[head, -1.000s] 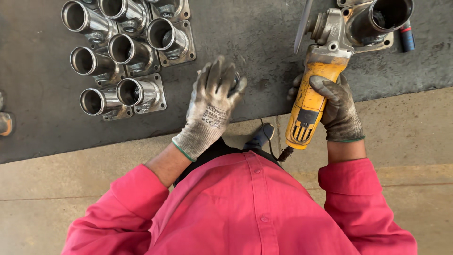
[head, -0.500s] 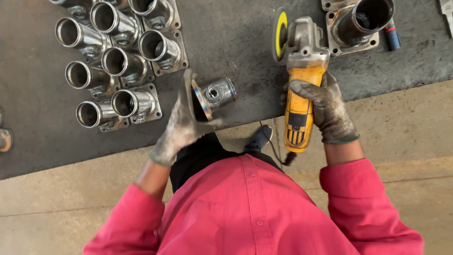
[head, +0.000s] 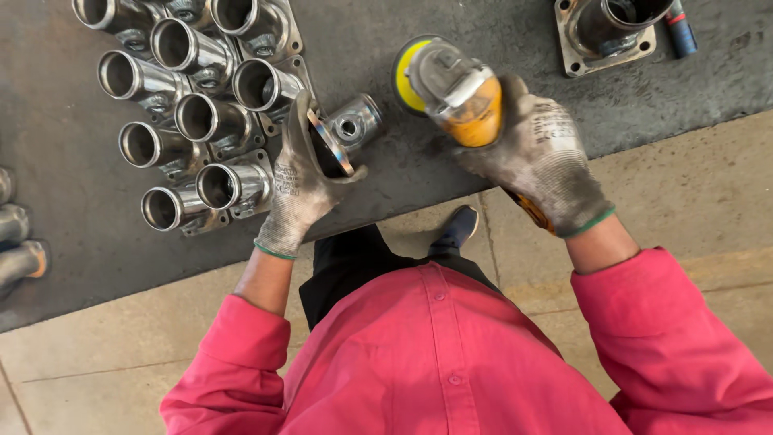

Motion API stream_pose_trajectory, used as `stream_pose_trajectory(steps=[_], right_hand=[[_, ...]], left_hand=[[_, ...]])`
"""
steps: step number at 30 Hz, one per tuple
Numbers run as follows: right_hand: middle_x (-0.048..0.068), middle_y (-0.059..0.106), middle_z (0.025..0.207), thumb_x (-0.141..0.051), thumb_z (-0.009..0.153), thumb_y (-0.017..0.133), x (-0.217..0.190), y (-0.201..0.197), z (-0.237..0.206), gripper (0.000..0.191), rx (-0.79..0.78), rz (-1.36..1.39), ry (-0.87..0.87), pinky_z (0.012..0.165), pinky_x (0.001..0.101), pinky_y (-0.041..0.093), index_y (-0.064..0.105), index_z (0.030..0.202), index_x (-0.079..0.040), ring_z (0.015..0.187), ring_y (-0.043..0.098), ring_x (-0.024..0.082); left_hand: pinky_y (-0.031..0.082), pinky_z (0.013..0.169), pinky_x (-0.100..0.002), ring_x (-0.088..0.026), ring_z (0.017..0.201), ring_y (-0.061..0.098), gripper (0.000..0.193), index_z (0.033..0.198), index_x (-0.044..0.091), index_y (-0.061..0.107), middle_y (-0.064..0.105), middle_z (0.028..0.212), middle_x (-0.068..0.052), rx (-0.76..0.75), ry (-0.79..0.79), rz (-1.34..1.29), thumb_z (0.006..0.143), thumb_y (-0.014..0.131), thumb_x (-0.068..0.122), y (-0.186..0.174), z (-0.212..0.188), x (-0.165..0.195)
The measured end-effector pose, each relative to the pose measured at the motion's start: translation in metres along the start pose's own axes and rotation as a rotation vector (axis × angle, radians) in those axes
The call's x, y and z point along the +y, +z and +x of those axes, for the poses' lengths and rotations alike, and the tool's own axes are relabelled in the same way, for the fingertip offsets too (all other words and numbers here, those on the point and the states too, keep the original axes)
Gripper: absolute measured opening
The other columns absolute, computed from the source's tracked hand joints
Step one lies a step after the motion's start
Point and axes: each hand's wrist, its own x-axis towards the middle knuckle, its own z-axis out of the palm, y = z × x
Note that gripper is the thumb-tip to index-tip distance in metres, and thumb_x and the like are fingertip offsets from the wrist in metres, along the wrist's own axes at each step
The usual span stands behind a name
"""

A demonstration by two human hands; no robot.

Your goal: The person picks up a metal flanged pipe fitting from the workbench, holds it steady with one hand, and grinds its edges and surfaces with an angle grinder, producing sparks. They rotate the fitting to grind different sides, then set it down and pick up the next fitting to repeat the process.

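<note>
On a dark metal workbench (head: pixel 483 169), seen from above, a person's gloved left hand (head: pixel 299 193) is wrapped around a flanged steel pipe fitting (head: pixel 342 133), tilting it up off the surface. The gloved right hand (head: pixel 543 161) is clamped on a yellow angle grinder (head: pixel 455 84) — its disc seems just above the bench. Beside the left hand lies a cluster of similar polished fittings (head: pixel 193 113); another fitting (head: pixel 608 28) sits well apart, top right.

The person wears a bright pink shirt with long sleeves and buttons down the front. Both the left hand (head: pixel 299 189) and the right hand (head: pixel 541 161) wear grey knitted gloves, dirty, with green cuff edges. One dark shoe shows.
</note>
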Motion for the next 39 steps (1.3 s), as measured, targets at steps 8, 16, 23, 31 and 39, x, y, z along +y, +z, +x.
stream_pose_trajectory(steps=[8, 16, 23, 31, 39], right_hand=[[0.023, 0.071, 0.098, -0.037, 0.072, 0.092, -0.019, -0.007, 0.013, 0.073, -0.063, -0.010, -0.023, 0.079, 0.0479, 0.056, 0.053, 0.121, 0.000, 0.094, 0.070, 0.041], [0.022, 0.072, 0.098, -0.038, 0.072, 0.092, -0.027, -0.008, 0.022, 0.069, -0.126, -0.026, 0.050, 0.079, 0.0481, 0.056, 0.054, 0.116, -0.001, 0.095, 0.070, 0.041], [0.021, 0.073, 0.099, -0.040, 0.072, 0.092, -0.026, -0.008, 0.023, 0.070, -0.141, -0.029, 0.069, 0.079, 0.0479, 0.056, 0.055, 0.118, -0.002, 0.095, 0.070, 0.040], [0.022, 0.072, 0.099, -0.040, 0.069, 0.092, -0.030, -0.007, 0.024, 0.071, -0.162, -0.046, 0.109, 0.079, 0.0475, 0.056, 0.055, 0.116, -0.003, 0.094, 0.070, 0.040], [0.024, 0.070, 0.097, -0.041, 0.079, 0.085, -0.037, -0.004, 0.010, 0.071, -0.124, -0.130, 0.016, 0.083, 0.0472, 0.059, 0.051, 0.125, 0.002, 0.094, 0.072, 0.039]], left_hand=[[0.043, 0.119, -0.043, -0.038, 0.142, 0.048, 0.131, 0.161, 0.001, 0.015, 0.037, 0.157, -0.025, -0.012, 0.002, 0.043, 0.066, 0.101, 0.032, -0.003, 0.003, 0.008], [0.045, 0.116, -0.044, -0.039, 0.141, 0.046, 0.132, 0.160, 0.000, 0.013, 0.037, 0.156, -0.023, -0.035, -0.012, 0.087, 0.066, 0.099, 0.033, -0.004, 0.007, 0.010], [0.043, 0.119, -0.045, -0.040, 0.144, 0.042, 0.130, 0.160, 0.001, 0.014, 0.035, 0.156, -0.023, -0.023, 0.025, 0.113, 0.067, 0.099, 0.033, -0.003, 0.007, 0.007], [0.046, 0.115, -0.044, -0.039, 0.140, 0.048, 0.130, 0.162, 0.002, 0.014, 0.038, 0.156, -0.024, -0.047, -0.056, 0.021, 0.067, 0.098, 0.030, -0.003, 0.006, 0.006], [0.042, 0.118, -0.046, -0.041, 0.142, 0.044, 0.136, 0.160, -0.001, 0.010, 0.033, 0.157, -0.028, -0.057, 0.004, 0.015, 0.065, 0.102, 0.031, -0.008, 0.014, -0.008]])
